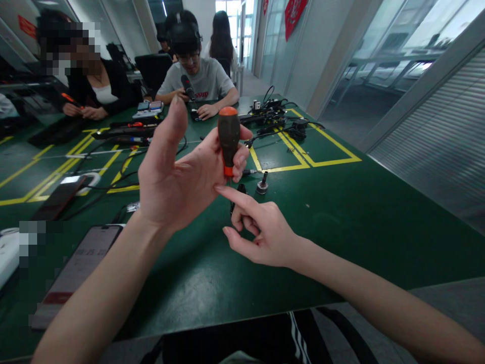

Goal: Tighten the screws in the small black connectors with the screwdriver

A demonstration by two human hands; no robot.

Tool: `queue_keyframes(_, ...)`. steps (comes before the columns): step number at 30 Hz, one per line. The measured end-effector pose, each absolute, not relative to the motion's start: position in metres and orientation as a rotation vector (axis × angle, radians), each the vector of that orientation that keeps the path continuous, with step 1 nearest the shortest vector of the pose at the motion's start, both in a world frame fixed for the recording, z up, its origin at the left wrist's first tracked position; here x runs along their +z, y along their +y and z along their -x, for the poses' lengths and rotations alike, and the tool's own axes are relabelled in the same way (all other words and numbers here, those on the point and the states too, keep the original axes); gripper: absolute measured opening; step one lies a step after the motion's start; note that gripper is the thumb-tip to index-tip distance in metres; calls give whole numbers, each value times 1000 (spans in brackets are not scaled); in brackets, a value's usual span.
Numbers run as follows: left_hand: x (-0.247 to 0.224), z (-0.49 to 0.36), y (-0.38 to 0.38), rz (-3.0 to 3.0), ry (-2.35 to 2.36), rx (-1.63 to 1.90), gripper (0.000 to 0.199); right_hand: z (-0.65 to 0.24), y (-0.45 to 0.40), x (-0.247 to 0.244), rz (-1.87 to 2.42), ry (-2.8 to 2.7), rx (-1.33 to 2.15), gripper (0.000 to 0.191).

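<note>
My left hand [178, 177] is raised over the table, palm toward me and thumb up. Its fingers curl round the dark grey and orange handle of a screwdriver [229, 136], which stands upright with the orange cap on top. Only a bit of the thin shaft shows below the handle. My right hand [265, 230] points with its index finger, the tip at the lower edge of my left palm. Its thumb is stretched out and the other fingers are bent, with nothing visible held. Behind them is a small dark thing [242, 188], partly hidden. A small metal and black knob-like part [262, 184] stands just beyond.
A phone [81, 268] lies at the left beside a white object [9, 253]. Black cables [271, 114] are heaped at the back right. Yellow tape [333, 163] marks the green table [359, 217]. Two people sit across it, one holding a black device [187, 86].
</note>
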State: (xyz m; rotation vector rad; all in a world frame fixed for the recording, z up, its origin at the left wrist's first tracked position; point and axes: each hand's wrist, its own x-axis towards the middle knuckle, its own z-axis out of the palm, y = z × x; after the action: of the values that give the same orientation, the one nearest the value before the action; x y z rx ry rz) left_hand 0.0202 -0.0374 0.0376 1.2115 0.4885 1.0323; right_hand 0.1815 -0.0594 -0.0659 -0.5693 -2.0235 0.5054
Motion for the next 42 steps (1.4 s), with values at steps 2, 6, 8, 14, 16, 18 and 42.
queue_keyframes(2,38,-20,-38,-1213,481,1040,71,-182,-59,-66,567,-2022,529,63)
queue_keyframes(6,38,-21,-38,-1204,486,1042,71,-183,-57,-66,560,-2025,561,64)
queue_keyframes(8,38,-21,-38,-1202,491,1044,72,-183,-57,-67,557,-2027,568,63)
queue_keyframes(14,38,-21,-38,-1208,505,1043,73,-183,-58,-68,543,-2036,547,64)
queue_keyframes(16,38,-21,-38,-1198,497,1061,72,-183,-58,-68,528,-2027,521,64)
queue_keyframes(18,38,-21,-38,-1187,487,1072,71,-183,-58,-68,519,-2018,500,65)
queue_keyframes(42,39,-22,-40,-1228,514,1073,70,-180,-63,-70,523,-2026,725,75)
